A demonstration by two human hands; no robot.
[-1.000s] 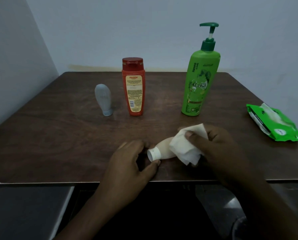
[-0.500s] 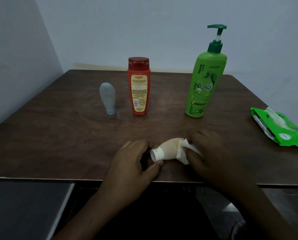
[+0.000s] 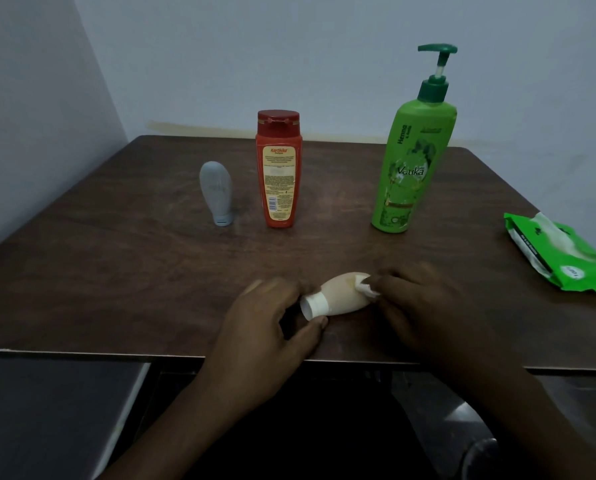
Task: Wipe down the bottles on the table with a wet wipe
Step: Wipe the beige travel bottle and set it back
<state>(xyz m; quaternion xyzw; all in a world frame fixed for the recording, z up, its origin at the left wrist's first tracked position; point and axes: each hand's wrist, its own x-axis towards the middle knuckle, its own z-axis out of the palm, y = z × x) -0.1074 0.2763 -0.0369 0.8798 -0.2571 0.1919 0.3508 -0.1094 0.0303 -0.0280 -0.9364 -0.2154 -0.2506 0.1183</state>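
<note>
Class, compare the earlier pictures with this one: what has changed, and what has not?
The right hand has slid the wet wipe along the beige bottle away from the cap, so more bottle shows and less wipe. The left hand still grips the white cap. The three standing bottles and the wipes pack stayed put.

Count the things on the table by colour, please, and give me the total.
Green: 2, the pump bottle and the wipes pack
Red: 1, the shampoo bottle
Grey: 1, the small tube
Beige: 1, the lying bottle
White: 1, the wet wipe
Total: 6
</note>
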